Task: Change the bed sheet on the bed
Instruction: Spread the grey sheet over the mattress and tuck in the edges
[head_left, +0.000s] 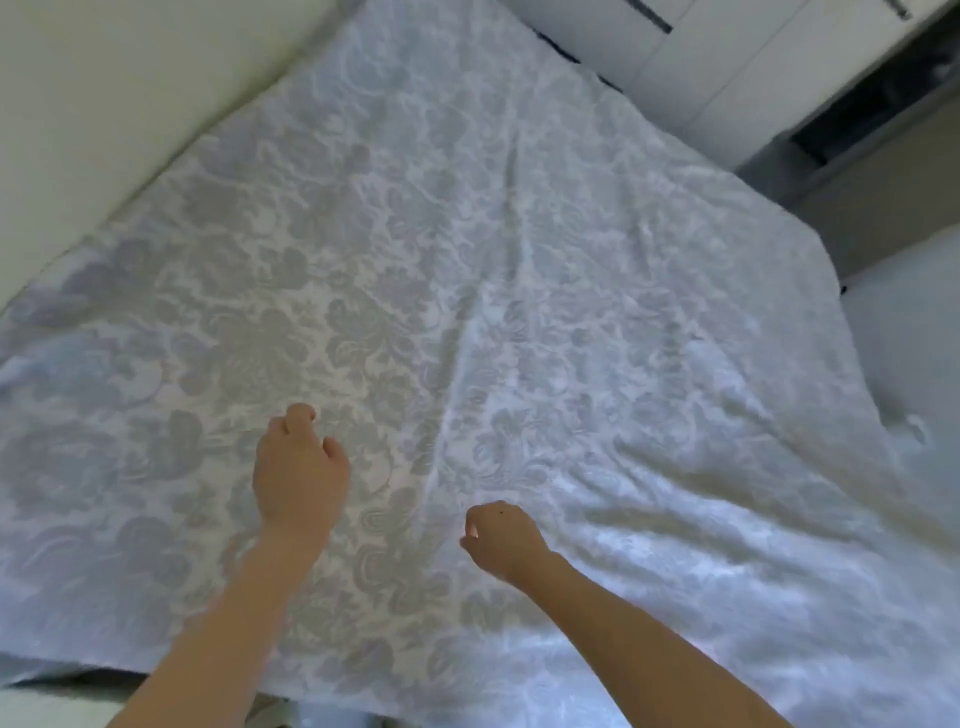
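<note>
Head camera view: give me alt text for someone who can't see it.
A left hand and a right hand, fingers curled, reach over a pale floral bed sheet spread out flat, with a long crease up its middle. Whether either hand grips the cloth is unclear. A cream wall runs along the left, with white cupboard doors beyond.

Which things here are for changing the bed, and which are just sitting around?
For the job:
- flowery sheet, spread out, with creases
- left hand and right hand, fingers curled over it; too blurry to tell if they grip it

Just around:
- white wardrobe
- wall
- white bedding at the right
</note>
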